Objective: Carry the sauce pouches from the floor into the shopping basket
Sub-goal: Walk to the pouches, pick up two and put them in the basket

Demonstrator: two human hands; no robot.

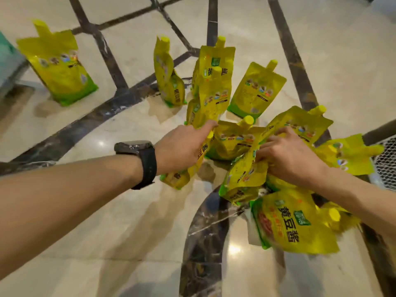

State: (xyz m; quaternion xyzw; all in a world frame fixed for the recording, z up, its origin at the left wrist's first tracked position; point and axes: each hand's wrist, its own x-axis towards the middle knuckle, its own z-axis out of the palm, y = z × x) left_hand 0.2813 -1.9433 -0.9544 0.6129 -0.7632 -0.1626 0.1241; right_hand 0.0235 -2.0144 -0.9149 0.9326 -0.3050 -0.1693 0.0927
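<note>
Several yellow sauce pouches with yellow caps and green bases stand or lie on the marble floor. My left hand [183, 146], a black watch on its wrist, grips a pouch [188, 168] that hangs below it. My right hand [287, 157] clutches a bunch of pouches [246, 176], fingers curled into them. One pouch [231, 142] stands between my hands. More pouches stand beyond: a cluster [212, 88], one [256, 91] at its right, one [169, 78] at its left, and one [57, 67] far left. A pouch [293, 224] lies front-side up under my right forearm.
A white wire-mesh basket [385, 159] shows at the right edge, with a pouch [349, 155] leaning at its side. A teal and grey object [8, 61] sits at the far left. Dark marble bands cross the pale floor.
</note>
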